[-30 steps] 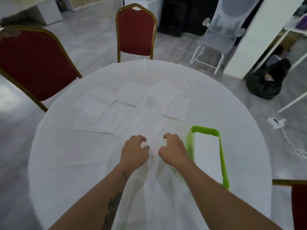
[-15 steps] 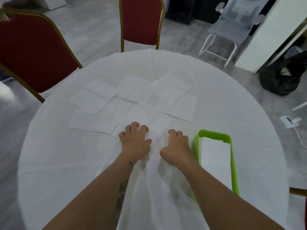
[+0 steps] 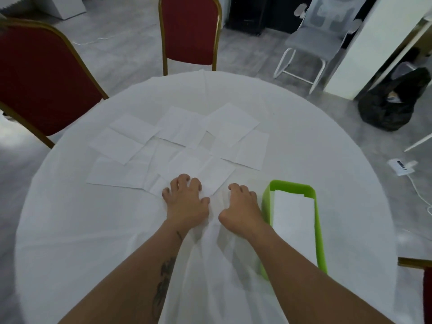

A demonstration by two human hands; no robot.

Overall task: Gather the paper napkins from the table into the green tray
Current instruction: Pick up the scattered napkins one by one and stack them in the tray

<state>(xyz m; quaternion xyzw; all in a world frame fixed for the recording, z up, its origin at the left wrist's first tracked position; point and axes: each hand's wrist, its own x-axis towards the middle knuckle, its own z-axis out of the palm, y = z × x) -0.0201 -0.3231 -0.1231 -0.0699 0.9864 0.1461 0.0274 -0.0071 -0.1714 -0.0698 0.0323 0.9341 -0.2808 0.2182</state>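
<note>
Several white paper napkins [image 3: 187, 146] lie flat and overlapping in the middle of a round table with a white cloth [image 3: 70, 230]. My left hand [image 3: 185, 202] rests with spread, bent fingers on the near edge of the closest napkin [image 3: 210, 174], holding nothing. My right hand [image 3: 240, 209] lies on the cloth just right of it, fingers curled loosely, beside the green tray [image 3: 319, 230]. The tray stands at the right near side and holds white napkins [image 3: 292, 220].
Two red chairs with gold frames [image 3: 42, 78] [image 3: 190, 31] stand at the far left and far side of the table. A grey chair [image 3: 320, 36], a black bag [image 3: 392, 106] and a white power strip [image 3: 401, 167] are on the floor at right.
My left hand slid forward onto the nearest napkin and its fingers spread. My right hand moved slightly forward. The view shifted closer over the table.
</note>
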